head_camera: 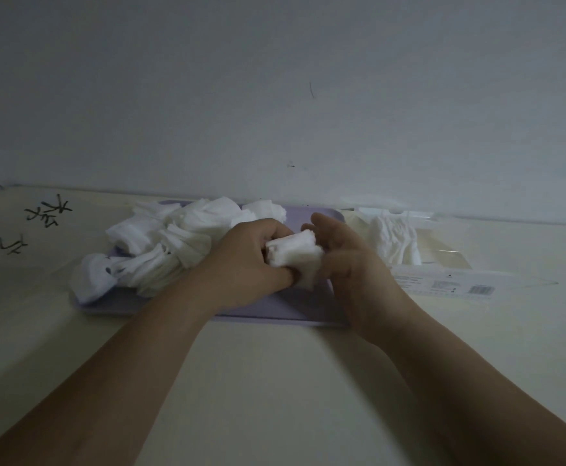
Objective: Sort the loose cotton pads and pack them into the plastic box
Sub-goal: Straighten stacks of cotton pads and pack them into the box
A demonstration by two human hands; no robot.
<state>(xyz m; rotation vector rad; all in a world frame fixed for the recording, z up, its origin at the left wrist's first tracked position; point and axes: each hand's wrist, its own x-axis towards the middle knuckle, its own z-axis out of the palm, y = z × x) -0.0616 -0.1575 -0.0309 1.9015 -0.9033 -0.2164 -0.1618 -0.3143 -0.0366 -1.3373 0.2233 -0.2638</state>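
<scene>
A small stack of white cotton pads (296,258) sits between both hands above the lilac tray (275,307). My left hand (244,260) grips the stack from the left, fingers curled around it. My right hand (349,260) presses against its right side with the fingers bent. A loose heap of cotton pads (160,243) covers the tray's left and far part. The clear plastic box (443,250) lies to the right of the tray, with several pads (394,242) standing in it.
The cream table (275,381) meets a grey wall just behind the tray and box. Black handwritten marks (39,220) sit on the table at the far left. The box's clear lid with a barcode label (459,287) lies flat toward me.
</scene>
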